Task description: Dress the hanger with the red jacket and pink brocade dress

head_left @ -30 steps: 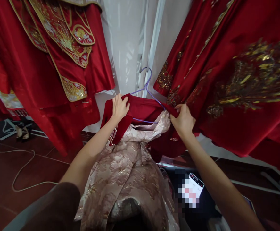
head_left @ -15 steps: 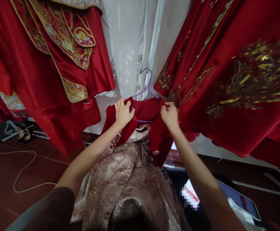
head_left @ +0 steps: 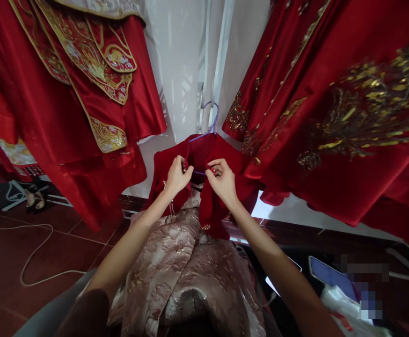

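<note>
A dark red velvet jacket (head_left: 165, 164) with small beaded trims sits on a thin purple hanger (head_left: 215, 114), whose hook rises above its collar. My left hand (head_left: 178, 175) pinches the jacket's front edge on the left side. Opposite it, my right hand (head_left: 222, 180) has thumb and fingers closed on the other front edge. A narrow gap separates the two edges, and the hanger's lower bar shows between them. Below lies a pinkish-brown brocade garment (head_left: 176, 257) with a shiny woven pattern, spread over my lap.
Red embroidered garments hang at left (head_left: 60, 117) and right (head_left: 331, 164). White rack poles (head_left: 222, 51) stand behind the hanger. A phone (head_left: 332, 276) and a white plastic bag (head_left: 345, 304) lie at lower right. A cable (head_left: 32, 257) crosses the tiled floor near dark shoes (head_left: 36, 200).
Both hands have moved closer together and slightly lower, from the collar to the front edges. The jacket now covers more of the hanger, its fronts drawn inward.
</note>
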